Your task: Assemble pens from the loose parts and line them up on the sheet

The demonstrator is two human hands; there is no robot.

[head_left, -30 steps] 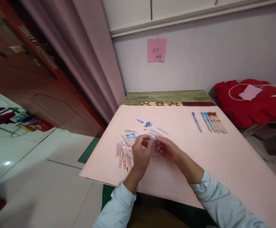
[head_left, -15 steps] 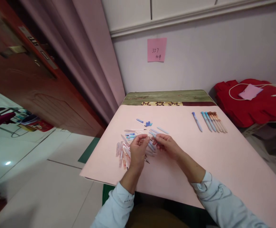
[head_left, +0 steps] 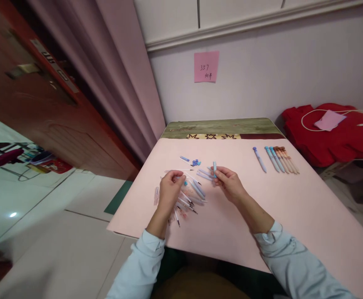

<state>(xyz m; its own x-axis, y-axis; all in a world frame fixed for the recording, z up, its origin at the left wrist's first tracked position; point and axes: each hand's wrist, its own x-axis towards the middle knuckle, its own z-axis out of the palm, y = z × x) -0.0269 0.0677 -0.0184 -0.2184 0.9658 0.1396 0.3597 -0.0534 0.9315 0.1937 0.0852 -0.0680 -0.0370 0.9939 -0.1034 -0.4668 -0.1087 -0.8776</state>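
Observation:
My right hand point(head_left: 231, 182) pinches a light blue pen part point(head_left: 214, 167) upright between thumb and fingers, above the table. My left hand point(head_left: 169, 190) hovers over the pile with its fingertips drawn together. A small bright blue piece point(head_left: 185, 182) shows at those fingertips; whether it is held or lies behind them I cannot tell. Beneath and beside the left hand lie several white pen refills point(head_left: 186, 199) with dark tips, and pale blue pen barrels point(head_left: 197, 189). Clear pinkish parts point(head_left: 156, 195) are partly covered by that hand.
Several finished-looking pens point(head_left: 282, 160) lie in a row at the right, with a lone blue-purple pen point(head_left: 259, 160) to their left. Small dark blue pieces point(head_left: 195, 162) sit behind the pile. A pink note point(head_left: 206, 67) is on the wall; red cloth point(head_left: 331, 137) lies beyond the table's right edge.
My hands have come apart: the left moved left and slightly down over the pile, the right a little to the right. The light blue part in my right hand now stands upright.

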